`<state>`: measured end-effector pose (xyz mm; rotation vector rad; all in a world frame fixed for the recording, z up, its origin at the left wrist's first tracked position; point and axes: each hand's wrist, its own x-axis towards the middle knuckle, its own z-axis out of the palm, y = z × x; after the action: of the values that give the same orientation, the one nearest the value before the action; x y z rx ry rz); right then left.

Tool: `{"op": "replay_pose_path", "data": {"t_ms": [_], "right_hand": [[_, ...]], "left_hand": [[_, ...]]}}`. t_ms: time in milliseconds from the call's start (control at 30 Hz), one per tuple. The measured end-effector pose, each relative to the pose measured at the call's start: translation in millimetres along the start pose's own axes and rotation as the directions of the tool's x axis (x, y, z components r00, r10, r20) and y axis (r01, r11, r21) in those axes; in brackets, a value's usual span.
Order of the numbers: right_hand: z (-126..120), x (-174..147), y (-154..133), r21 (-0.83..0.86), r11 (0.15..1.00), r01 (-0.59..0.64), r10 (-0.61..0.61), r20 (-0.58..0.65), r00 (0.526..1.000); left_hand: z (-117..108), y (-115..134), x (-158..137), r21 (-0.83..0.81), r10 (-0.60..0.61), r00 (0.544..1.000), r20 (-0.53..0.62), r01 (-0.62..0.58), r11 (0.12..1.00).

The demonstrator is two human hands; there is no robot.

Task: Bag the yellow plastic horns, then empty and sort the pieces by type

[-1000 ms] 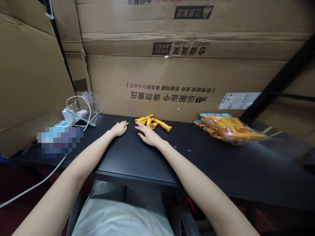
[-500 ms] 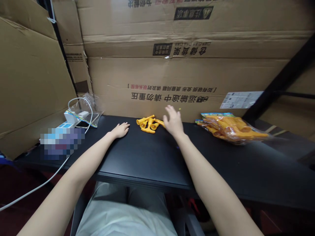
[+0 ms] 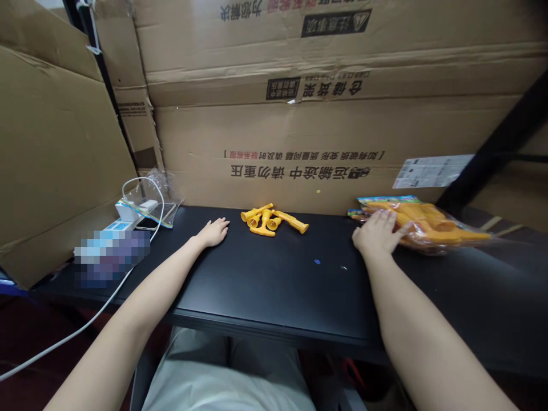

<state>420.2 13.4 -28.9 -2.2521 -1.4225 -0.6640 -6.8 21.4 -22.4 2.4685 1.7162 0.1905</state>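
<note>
My left hand (image 3: 214, 232) lies flat on the black table, fingers spread and holding nothing. To its right, near the cardboard, is a small heap of yellow-orange plastic pieces (image 3: 266, 221); several have hollow, flared ends. My right hand (image 3: 380, 233) is at the left end of some clear plastic bags (image 3: 422, 224) packed with similar yellow pieces. Its fingers are apart and rest on or just over the bag; I cannot tell how firmly they touch. Part of the bags is hidden behind this hand.
Behind the table (image 3: 274, 274) stands a printed cardboard sheet (image 3: 265, 125). On the left are a power strip (image 3: 116, 227) with a white cable (image 3: 100, 311), a clear plastic wrapper (image 3: 165, 200) and a blurred-out item (image 3: 113, 260). A black post (image 3: 492, 148) slants at the right.
My right hand has moved right, from beside the loose yellow pieces to the bags. The piece it partly covered is now in full view. My left hand stays in place.
</note>
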Motion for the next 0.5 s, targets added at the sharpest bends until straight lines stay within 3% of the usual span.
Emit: {"op": "replay_pose_path", "data": {"t_ms": [133, 333, 433, 500], "right_hand": [[-7.2, 2.2, 9.4, -0.059, 0.998, -0.02, 0.021, 0.02, 1.0], [-17.3, 7.6, 19.0, -0.141, 0.99, -0.019, 0.006, -0.089, 0.996], [-20.1, 16.2, 30.2, -0.187, 0.979, -0.081, 0.06, -0.114, 0.992], [-22.9, 22.9, 37.8, -0.21, 0.968, -0.133, 0.123, -0.064, 0.99]], "left_hand": [[-0.3, 0.5, 0.2, 0.001, -0.002, 1.0, -0.002, 0.002, 1.0], [1.5, 0.3, 1.3, 0.002, 0.002, 1.0, -0.014, -0.002, 1.0], [1.8, 1.0, 1.2, 0.002, -0.001, 1.0, -0.02, 0.001, 1.0], [1.9, 1.5, 1.0, 0.002, -0.005, 1.0, -0.021, 0.005, 1.0]]}}
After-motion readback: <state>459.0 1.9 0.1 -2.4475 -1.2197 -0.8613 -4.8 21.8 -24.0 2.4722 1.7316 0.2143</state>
